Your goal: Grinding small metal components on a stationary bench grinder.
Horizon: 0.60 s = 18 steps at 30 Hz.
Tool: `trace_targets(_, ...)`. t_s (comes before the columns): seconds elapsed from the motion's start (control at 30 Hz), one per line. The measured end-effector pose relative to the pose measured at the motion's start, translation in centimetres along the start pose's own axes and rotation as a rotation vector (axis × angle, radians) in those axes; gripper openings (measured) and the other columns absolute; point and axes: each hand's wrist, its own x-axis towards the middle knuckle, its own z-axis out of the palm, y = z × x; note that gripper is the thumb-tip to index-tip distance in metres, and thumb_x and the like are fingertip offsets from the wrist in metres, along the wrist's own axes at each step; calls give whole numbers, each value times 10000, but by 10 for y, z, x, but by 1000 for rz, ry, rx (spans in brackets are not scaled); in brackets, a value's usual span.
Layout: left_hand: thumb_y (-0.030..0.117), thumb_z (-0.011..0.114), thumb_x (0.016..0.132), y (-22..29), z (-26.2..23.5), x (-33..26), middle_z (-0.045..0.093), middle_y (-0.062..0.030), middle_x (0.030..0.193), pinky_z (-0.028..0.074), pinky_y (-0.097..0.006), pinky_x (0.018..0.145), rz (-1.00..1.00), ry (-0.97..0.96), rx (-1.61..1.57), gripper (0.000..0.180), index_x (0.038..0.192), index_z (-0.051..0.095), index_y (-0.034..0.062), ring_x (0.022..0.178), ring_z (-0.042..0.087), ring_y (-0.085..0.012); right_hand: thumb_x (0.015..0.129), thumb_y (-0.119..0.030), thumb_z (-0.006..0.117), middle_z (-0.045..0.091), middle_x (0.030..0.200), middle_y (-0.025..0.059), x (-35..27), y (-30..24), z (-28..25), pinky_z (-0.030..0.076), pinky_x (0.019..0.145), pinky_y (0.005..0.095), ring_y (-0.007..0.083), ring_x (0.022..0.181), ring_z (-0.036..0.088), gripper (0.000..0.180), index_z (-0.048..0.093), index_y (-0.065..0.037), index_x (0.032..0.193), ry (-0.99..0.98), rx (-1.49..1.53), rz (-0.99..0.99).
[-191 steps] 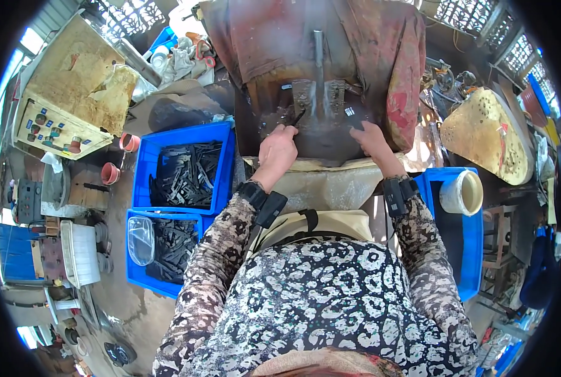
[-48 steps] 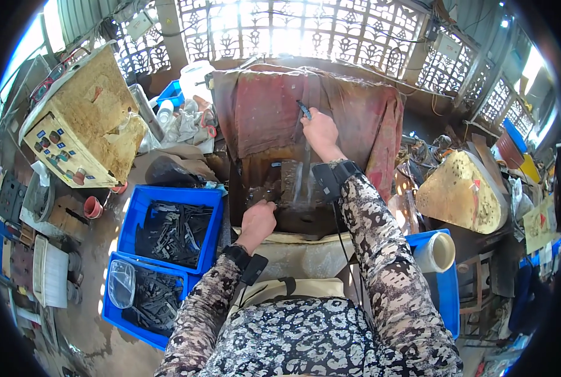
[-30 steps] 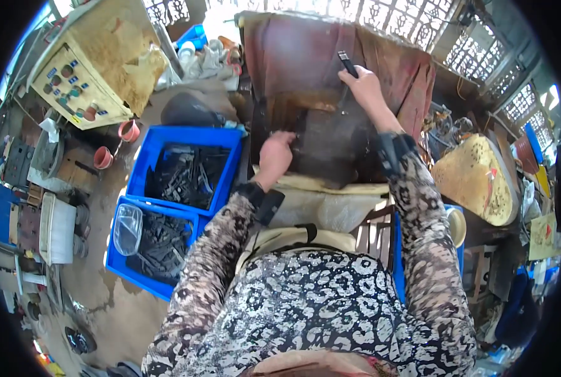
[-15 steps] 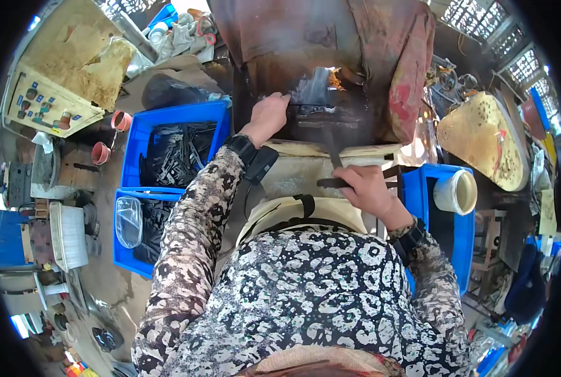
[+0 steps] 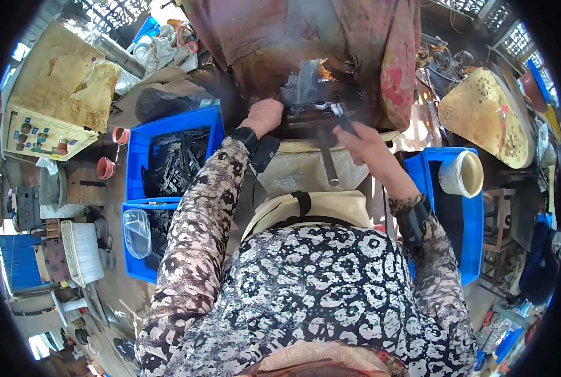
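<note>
At the left side of the wet, dark machine bed my left hand [image 5: 264,117] is closed. What its fingers hold, if anything, is hidden. My right hand [image 5: 363,146] grips a dark-handled tool [image 5: 346,124], whose whitish tip touches or hovers just over the metal fixture [image 5: 312,116]; I cannot tell its exact kind. Below the fixture a metal bar handle [image 5: 328,157] points toward me, with no hand on it. Behind the fixture there is whitish spray or liquid [image 5: 307,81] beside an orange glow.
Blue bins [image 5: 143,147] of dark flat metal pieces stand to my left. On the right a pale round tub [image 5: 461,174] sits in a blue bin [image 5: 428,182]. Reddish-brown cloth [image 5: 280,38] drapes over the machine. A control box with knobs [image 5: 45,135] is far left.
My right hand has moved up and forward from beside the bar handle, bringing the dark tool's tip to the fixture. My left hand stays near the same spot. The whole view has shifted slightly.
</note>
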Motion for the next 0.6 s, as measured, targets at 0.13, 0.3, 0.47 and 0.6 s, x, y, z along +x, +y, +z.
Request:
trace_targets(0.13, 116, 529, 819, 3, -3, -2, 676, -199, 993, 511, -461, 848, -72, -40, -49, 232, 944, 712, 49, 989, 639, -379, 930, -179, 572, 490, 741, -27, 30, 3, 8, 361, 540, 238, 99, 591, 461, 219, 567, -59, 1113, 13, 303, 66)
trace_targets(0.3, 173, 540, 836, 10, -10, -12, 678, -191, 987, 507, -464, 846, -65, -64, -39, 236, 950, 709, 53, 988, 635, -376, 952, -147, 535, 541, 814, 23, 57, 16, 11, 438, 588, 281, 136, 639, 519, 198, 553, -45, 1121, -56, 553, -60)
trace_targets(0.47, 251, 545, 858, 14, -40, -28, 685, -164, 957, 507, -476, 805, -217, 77, -193, 246, 907, 702, 68, 947, 639, -367, 954, -135, 549, 604, 880, 64, 68, 23, 0, 516, 679, 343, 199, 748, 612, 186, 549, -30, 1107, 97, 678, -21)
trace_targets(0.6, 284, 548, 861, 37, -69, -45, 688, -146, 893, 509, -480, 760, -226, 298, -290, 261, 835, 685, 63, 872, 647, -363, 943, -118, 577, 632, 976, 112, 79, 20, 3, 533, 817, 394, 260, 914, 644, 197, 536, -18, 1108, 174, 847, -49)
